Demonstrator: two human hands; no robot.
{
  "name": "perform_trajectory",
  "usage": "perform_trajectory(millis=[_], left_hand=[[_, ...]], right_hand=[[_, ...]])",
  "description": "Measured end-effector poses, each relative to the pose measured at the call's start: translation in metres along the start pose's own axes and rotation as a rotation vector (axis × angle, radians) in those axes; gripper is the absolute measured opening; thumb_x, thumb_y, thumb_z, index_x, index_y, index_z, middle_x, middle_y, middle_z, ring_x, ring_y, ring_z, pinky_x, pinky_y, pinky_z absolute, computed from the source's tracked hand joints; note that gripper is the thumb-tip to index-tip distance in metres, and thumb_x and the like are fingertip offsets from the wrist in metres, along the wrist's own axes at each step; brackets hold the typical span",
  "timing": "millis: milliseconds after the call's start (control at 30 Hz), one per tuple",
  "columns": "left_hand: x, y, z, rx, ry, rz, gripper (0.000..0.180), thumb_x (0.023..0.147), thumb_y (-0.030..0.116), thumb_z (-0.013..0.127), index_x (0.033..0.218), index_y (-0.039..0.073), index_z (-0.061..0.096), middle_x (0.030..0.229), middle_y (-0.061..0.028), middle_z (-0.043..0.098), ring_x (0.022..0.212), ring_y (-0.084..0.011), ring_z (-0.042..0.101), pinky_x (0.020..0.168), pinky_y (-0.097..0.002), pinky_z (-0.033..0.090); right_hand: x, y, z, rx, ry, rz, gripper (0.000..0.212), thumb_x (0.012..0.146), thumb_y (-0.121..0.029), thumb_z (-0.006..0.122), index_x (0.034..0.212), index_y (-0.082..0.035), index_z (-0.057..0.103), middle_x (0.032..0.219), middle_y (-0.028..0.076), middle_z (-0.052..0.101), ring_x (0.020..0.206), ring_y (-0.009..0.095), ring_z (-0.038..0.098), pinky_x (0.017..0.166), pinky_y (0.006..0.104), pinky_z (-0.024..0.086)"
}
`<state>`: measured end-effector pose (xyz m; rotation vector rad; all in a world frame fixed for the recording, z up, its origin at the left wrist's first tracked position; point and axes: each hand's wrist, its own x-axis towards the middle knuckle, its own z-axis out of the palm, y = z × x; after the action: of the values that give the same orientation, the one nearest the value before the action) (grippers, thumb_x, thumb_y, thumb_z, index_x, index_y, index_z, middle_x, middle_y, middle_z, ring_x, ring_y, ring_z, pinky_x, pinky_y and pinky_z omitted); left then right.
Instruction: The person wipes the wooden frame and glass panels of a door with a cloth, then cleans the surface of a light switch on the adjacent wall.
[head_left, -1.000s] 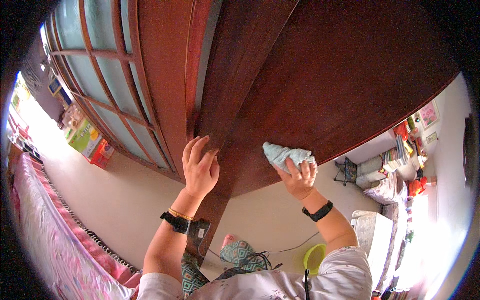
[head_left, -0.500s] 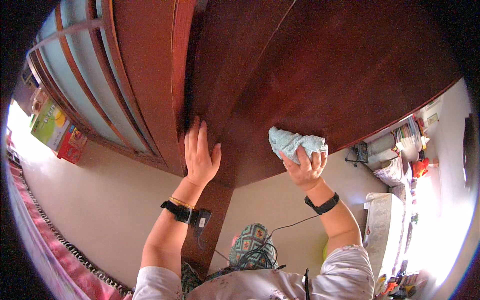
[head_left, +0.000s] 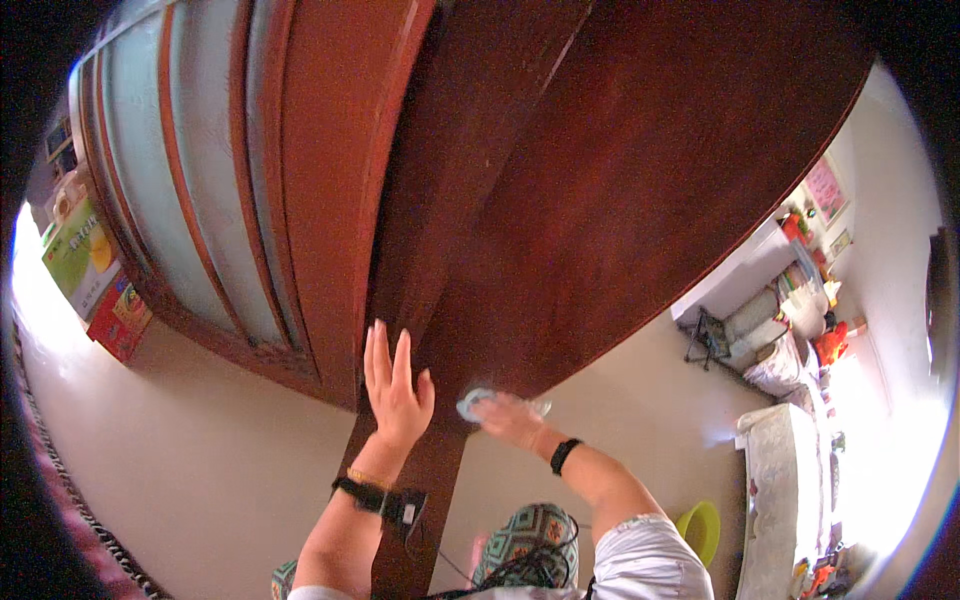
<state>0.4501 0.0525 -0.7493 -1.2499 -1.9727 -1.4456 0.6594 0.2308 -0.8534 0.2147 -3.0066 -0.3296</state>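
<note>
A tall, dark red-brown wooden panel point(head_left: 620, 190), like a door or cabinet side, fills the middle and right. Against its lower left part rests my left hand point(head_left: 398, 410), fingers stretched out and holding nothing. Near the panel's lower edge, my right hand point(head_left: 512, 420) grips a light blue cloth point(head_left: 474, 402). Motion blurs that hand, and much of the cloth is hidden beneath it. Left of my left hand stands a lighter brown wooden frame point(head_left: 330, 200) with pale blue panes point(head_left: 205, 170).
Boxes, one green point(head_left: 82, 255) and one red point(head_left: 122, 322), stand at far left. A yellow-green basin point(head_left: 700, 532) is on the floor at lower right. Farther right are a covered piece of furniture point(head_left: 775, 490) and a dark folding frame point(head_left: 708, 335). Cables point(head_left: 530, 550) hang by my lap.
My right hand has swept the cloth left and down across the panel, closer to my left hand. The view has shifted, with my left hand lower in it; the basin now shows more.
</note>
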Motion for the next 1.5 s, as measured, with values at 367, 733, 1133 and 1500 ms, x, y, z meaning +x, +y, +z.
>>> perform_trajectory(millis=[367,733,1133,1500], left_hand=[[0.013,0.019,0.038,-0.102,0.023,-0.041,0.06,0.073,0.001,0.054,0.131,0.001,0.036,0.14,-0.0239,0.026,0.129,-0.0405,0.026,0.104,-0.047,0.027],[0.013,0.017,0.044,-0.193,-0.052,-0.108,0.062,0.071,-0.004,0.052,0.13,-0.004,0.033,0.141,-0.0239,0.025,0.13,-0.0405,0.025,0.105,-0.0455,0.027],[0.008,0.004,0.041,-0.455,-0.093,-0.141,0.064,0.081,-0.007,0.045,0.139,0.003,0.022,0.145,-0.0153,0.021,0.134,-0.0318,0.021,0.11,-0.0388,0.023],[0.001,0.001,0.038,-0.55,0.041,-0.144,0.064,0.077,-0.009,0.046,0.137,0.001,0.027,0.144,-0.0162,0.025,0.134,-0.0332,0.021,0.109,-0.0402,0.022]], right_hand=[[0.11,0.057,-0.41,-0.815,0.852,0.398,0.043,0.075,-0.02,0.061,0.118,-0.016,0.057,0.134,0.022,0.037,0.122,0.043,0.033,0.103,0.0531,0.024],[0.137,0.041,-0.212,-0.918,0.791,0.19,0.035,0.08,-0.03,0.057,0.115,-0.022,0.058,0.119,0.009,0.05,0.102,0.03,0.048,0.091,0.0505,0.039],[0.147,0.034,-0.371,-0.527,0.712,-0.046,0.028,0.079,-0.023,0.055,0.102,-0.007,0.06,0.112,0.016,0.053,0.103,0.034,0.049,0.087,0.0455,0.04],[0.24,0.069,-0.391,-0.972,0.674,0.206,0.037,0.07,-0.026,0.061,0.1,-0.007,0.059,0.122,0.026,0.039,0.12,0.047,0.031,0.099,0.0567,0.029]])
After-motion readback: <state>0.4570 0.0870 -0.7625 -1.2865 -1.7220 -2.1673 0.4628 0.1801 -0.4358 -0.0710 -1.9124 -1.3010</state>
